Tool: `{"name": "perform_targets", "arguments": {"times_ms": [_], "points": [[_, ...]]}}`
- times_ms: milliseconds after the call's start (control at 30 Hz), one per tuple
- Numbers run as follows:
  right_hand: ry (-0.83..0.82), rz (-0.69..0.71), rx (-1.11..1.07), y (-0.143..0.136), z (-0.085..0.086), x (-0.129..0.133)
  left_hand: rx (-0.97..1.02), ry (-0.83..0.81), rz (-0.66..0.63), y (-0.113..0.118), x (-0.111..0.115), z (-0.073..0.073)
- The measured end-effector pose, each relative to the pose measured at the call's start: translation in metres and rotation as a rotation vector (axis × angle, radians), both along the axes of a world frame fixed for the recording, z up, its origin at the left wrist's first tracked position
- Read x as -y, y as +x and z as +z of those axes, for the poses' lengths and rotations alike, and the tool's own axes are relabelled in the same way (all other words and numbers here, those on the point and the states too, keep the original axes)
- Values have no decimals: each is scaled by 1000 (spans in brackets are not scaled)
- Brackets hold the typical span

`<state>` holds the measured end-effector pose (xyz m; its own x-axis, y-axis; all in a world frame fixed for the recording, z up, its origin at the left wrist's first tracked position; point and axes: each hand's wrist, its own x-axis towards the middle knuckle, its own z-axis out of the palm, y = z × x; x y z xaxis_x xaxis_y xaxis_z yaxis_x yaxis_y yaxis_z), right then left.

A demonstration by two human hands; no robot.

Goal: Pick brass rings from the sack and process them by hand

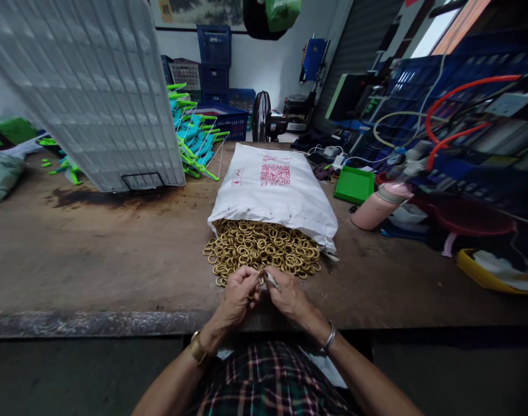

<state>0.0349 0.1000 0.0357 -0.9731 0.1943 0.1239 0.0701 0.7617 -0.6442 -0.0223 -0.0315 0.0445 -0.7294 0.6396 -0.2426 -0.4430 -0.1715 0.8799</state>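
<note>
Where gold rings (264,248) lie heaped before the white sack (272,190), the left hand (237,293) pinches one in closed fingers (250,282); the right hand (290,296) curls alongside, whether gripping anything I cannot tell.

A pink bottle (375,208) sits near a green tray (354,185) on the worktop (116,260). Beyond are a fan (261,115) and crates (214,46).

The single view looks from the person's head, above and behind the fingers (248,282), facing forward and tipped down at the table (116,260) beneath them. It is near enough that the forearms (177,368) show on this side of the fingers, yet wide enough to reach the fan (261,115) and wall (259,66) well beyond them.
</note>
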Motion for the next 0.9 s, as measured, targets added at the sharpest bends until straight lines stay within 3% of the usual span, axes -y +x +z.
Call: {"name": "perform_targets", "arguments": {"times_ms": [267, 533, 767, 900], "points": [[150, 29, 46, 2, -6, 5, -78, -67, -5, 4, 1, -4], [269, 0, 194, 2, 7, 11, -93, -56, 17, 6, 2, -5], [349, -166, 224, -1, -2, -12, 48, 118, -40, 10, 17, 15], [328, -85, 110, 2, -9, -9, 231, 184, 25, 3, 24, 11]]}}
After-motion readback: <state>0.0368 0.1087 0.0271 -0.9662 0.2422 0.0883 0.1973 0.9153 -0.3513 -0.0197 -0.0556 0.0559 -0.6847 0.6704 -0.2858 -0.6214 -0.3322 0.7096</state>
